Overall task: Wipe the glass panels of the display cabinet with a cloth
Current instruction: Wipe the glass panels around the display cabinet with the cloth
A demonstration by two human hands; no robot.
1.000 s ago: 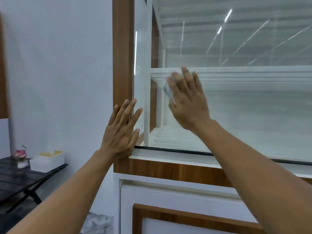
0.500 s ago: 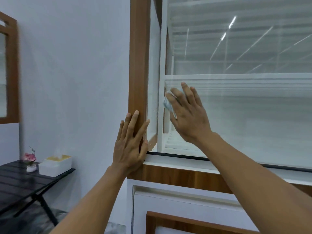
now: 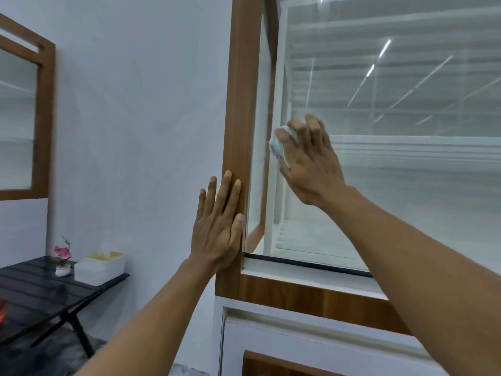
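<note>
Against the front glass panel (image 3: 406, 185) of the display cabinet (image 3: 298, 297), the right hand (image 3: 311, 164) presses a small pale cloth (image 3: 279, 143). The cloth is bunched beneath the fingertips, showing only past the index finger on the side toward the wooden corner post (image 3: 240, 104). Those fingers are curled down over the cloth, grasping it; their outline is blurred. The left hand (image 3: 218, 226) lies flat on that post, fingers straight, together and released, pointing upward, the thumb at the edge next to the glass. Well left of and below these fingers stands a black table (image 3: 35, 291) carrying a white box (image 3: 99, 268) and a small potted flower (image 3: 63, 260).
</note>
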